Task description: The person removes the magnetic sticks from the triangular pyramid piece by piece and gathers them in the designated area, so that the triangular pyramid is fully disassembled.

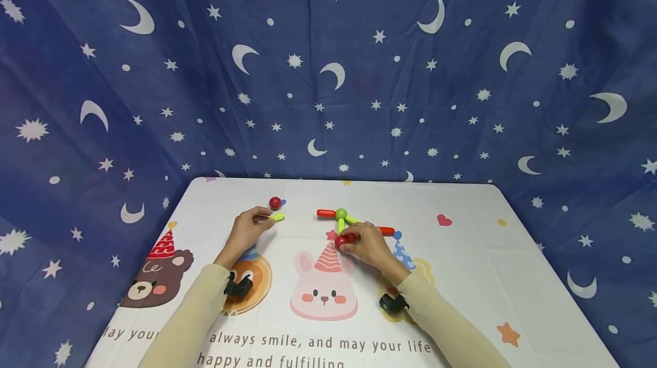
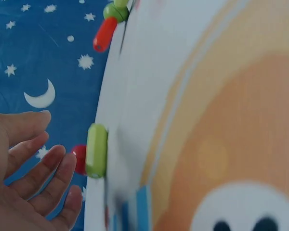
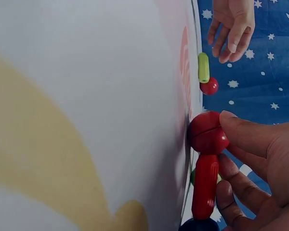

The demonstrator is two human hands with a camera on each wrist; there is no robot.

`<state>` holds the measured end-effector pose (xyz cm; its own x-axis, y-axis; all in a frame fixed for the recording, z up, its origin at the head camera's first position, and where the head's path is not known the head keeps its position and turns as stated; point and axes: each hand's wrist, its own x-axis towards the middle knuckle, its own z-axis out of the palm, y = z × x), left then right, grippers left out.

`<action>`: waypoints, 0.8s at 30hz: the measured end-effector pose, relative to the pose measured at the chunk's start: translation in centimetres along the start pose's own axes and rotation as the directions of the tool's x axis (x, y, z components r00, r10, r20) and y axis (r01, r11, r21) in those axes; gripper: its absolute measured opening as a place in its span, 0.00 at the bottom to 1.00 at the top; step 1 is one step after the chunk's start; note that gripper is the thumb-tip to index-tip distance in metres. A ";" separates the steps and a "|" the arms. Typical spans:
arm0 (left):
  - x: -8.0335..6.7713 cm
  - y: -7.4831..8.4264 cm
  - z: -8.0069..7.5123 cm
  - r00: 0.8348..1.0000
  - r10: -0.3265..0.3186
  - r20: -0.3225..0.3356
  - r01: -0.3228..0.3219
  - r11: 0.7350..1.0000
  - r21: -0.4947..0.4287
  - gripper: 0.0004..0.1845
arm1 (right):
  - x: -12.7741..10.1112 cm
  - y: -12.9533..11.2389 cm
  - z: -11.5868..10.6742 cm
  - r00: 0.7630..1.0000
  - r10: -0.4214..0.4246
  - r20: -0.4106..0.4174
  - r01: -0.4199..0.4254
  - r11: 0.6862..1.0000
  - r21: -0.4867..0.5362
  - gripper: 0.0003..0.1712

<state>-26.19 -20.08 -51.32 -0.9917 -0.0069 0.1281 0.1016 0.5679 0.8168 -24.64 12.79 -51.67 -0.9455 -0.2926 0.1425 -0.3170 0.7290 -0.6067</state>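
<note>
My left hand (image 1: 252, 225) hovers with relaxed fingers just beside a short yellow-green stick (image 1: 278, 217) lying on the table; the left wrist view shows the stick (image 2: 97, 150) apart from the fingertips (image 2: 62, 156). A loose red ball (image 1: 275, 203) lies just beyond it. My right hand (image 1: 365, 245) pinches a red ball (image 3: 209, 132) joined to a red stick (image 3: 205, 185), thumb on the ball and fingers along the stick. This ball (image 1: 340, 241) sits at the near end of a small build: a green ball (image 1: 341, 214) with a red stick (image 1: 325, 213) and yellow-green sticks branching from it.
The table wears a white cloth (image 1: 462, 276) printed with cartoon animals and text. A blue star-and-moon curtain (image 1: 328, 71) hangs behind and around the table. Another red stick (image 1: 386, 231) lies to the right of my right hand.
</note>
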 end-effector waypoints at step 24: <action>0.7 5.2 5.0 0.994 0.079 0.074 -0.071 0.992 -0.108 0.17 | 3.0 -0.3 -2.9 0.997 0.010 -0.075 -0.003 0.996 0.094 0.17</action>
<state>-26.75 -13.05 -49.77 -0.9836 0.0991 0.1506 0.1797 0.4743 0.8618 -27.58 13.45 -48.80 -0.9515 -0.2379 0.1949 -0.3060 0.6686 -0.6777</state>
